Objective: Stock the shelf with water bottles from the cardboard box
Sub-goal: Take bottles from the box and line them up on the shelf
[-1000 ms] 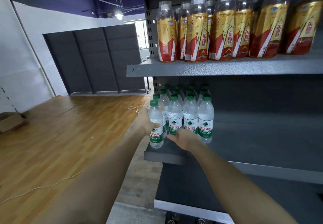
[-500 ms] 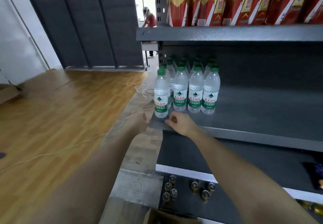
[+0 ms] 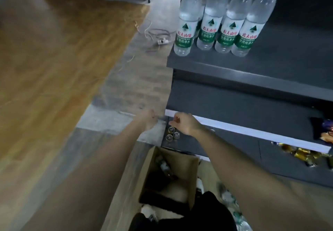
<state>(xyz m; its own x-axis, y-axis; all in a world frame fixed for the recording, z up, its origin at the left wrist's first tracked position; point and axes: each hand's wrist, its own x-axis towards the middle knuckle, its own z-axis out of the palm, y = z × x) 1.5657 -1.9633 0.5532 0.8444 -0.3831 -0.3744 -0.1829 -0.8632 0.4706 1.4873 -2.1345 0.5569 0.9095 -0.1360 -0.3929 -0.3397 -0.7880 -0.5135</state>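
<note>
Several clear water bottles (image 3: pixel 215 21) with green labels and caps stand in rows at the left end of the grey shelf (image 3: pixel 252 70). An open cardboard box (image 3: pixel 187 173) sits on the floor below, dark inside, with a few bottles dimly visible in it. Both my hands hang in the air between shelf and box, holding nothing. My left hand (image 3: pixel 148 119) is beside the shelf unit's left edge, fingers loosely curled. My right hand (image 3: pixel 183 123) is just right of it, over the lower shelf's white front strip, fingers loosely curled.
A few cans (image 3: pixel 172 133) stand on the bottom shelf under my right hand. Snack packets (image 3: pixel 302 154) lie further right on the lower shelves. A white cable and plug (image 3: pixel 163 41) trail across the wooden floor. More bottles (image 3: pixel 236 211) lie by my legs at the bottom right.
My left hand let go of the leftmost bottle on the shelf. Both hands dropped from the shelf edge toward the box, and my view tilted down.
</note>
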